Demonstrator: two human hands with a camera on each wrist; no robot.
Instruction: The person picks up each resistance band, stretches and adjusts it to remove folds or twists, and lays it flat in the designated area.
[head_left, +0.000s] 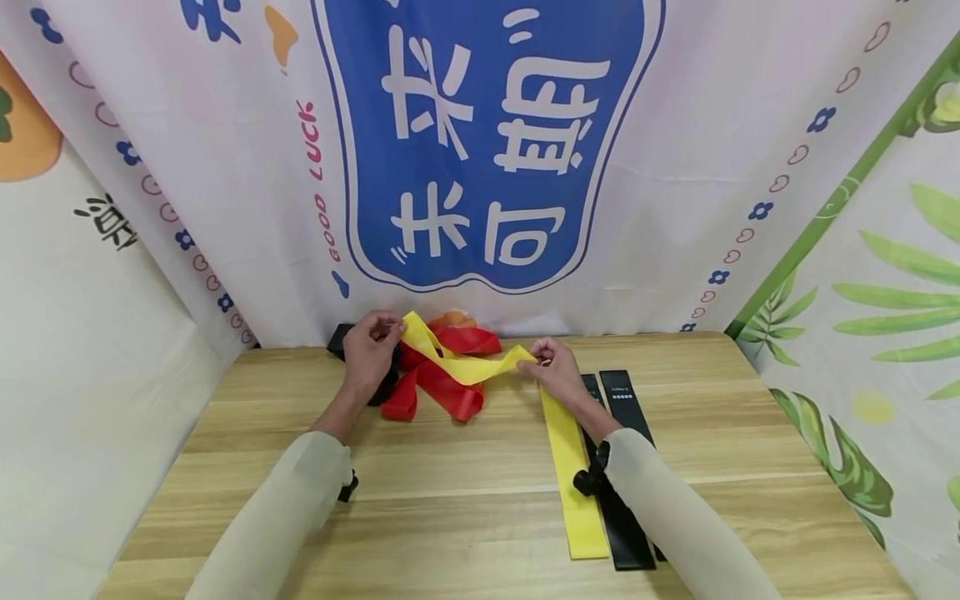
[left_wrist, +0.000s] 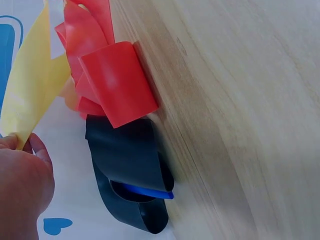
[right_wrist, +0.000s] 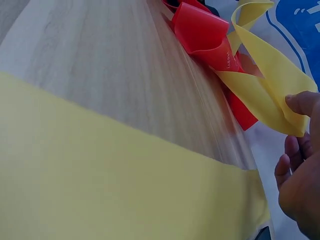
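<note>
Both hands stretch a yellow resistance band (head_left: 468, 369) between them near the back of the table. The left hand (head_left: 369, 350) pinches one end, and the right hand (head_left: 555, 367) pinches the other end between thumb and fingers. The band sags and twists in the middle. Behind and below it lie crumpled red bands (head_left: 438, 387) in a loose heap. Beside the heap, under the left hand, is a curled black band (left_wrist: 127, 155) with a bit of blue (left_wrist: 145, 192) showing inside it. A second yellow band (head_left: 573, 483) lies flat below the right hand.
Two black bands (head_left: 626, 533) (head_left: 628, 400) lie flat beside the flat yellow one, partly hidden by the right forearm. The wooden table (head_left: 450, 508) ends at a printed cloth (head_left: 675, 250) hanging along its back edge.
</note>
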